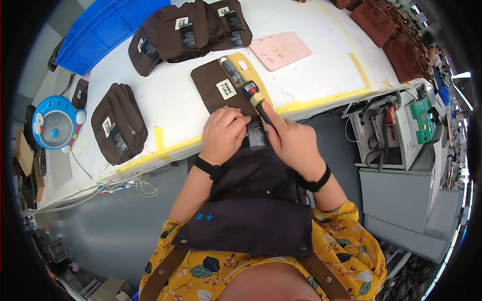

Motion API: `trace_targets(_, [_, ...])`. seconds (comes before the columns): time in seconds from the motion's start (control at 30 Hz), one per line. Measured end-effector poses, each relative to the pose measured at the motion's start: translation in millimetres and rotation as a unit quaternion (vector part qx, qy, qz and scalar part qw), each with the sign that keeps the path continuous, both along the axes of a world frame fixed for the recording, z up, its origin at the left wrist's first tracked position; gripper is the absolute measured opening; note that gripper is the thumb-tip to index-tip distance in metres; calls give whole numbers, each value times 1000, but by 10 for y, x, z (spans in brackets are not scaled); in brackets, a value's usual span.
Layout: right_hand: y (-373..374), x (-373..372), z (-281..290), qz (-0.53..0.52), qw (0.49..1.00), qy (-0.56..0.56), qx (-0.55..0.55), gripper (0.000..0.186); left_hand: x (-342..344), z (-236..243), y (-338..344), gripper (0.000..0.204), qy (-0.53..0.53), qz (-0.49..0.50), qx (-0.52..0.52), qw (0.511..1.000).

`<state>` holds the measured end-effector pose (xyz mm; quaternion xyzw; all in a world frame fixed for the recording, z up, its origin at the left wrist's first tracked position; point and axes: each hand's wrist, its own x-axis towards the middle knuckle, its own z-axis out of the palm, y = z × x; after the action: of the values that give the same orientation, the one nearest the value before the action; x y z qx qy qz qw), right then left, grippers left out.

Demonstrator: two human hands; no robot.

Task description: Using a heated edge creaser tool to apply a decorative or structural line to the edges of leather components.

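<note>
A dark brown fabric piece (207, 83) with a cream label patch (226, 90) lies at the table's front edge, partly on a yellow template (257, 76). My left hand (224, 131), fingers curled and closed, presses on its lower edge. A black care label (257, 136) hangs between my hands. My right hand (293, 139) is closed round the black grip of a slim hand tool (250, 89) with a gold collar, a red spot and a long grey front end. The tool points away to the left, over the template; whether its tip touches is unclear.
Stacked brown fabric pieces lie at the left (119, 123) and back (188, 32) of the white table (326, 75). A pink board (281, 50) lies at back right. Around stand a blue fan (54, 123), a blue bin (108, 30) and reddish-brown bags (396, 52). Yellow tape (321, 102) lines the edge.
</note>
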<state>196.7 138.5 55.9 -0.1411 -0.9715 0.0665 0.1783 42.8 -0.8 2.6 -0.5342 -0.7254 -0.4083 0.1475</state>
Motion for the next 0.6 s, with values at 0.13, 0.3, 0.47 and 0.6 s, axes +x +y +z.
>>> trace_targets(0.13, [-234, 563, 89, -7, 999, -23, -21, 63, -24, -12, -11, 16, 9, -2, 6, 1000])
trace_targets(0.3, [-228, 427, 132, -15, 999, -31, -25, 61, -30, -20, -13, 12, 18, -6, 13, 1000])
trace_targets(0.47, [34, -162, 53, -12, 1000, 17, -2, 56, -18, -4, 31, 16, 10, -9, 4, 1000])
trace_targets(0.6, [59, -230, -12, -1, 999, 31, -16, 56, -21, -6, 24, 16, 21, -7, 17, 1000])
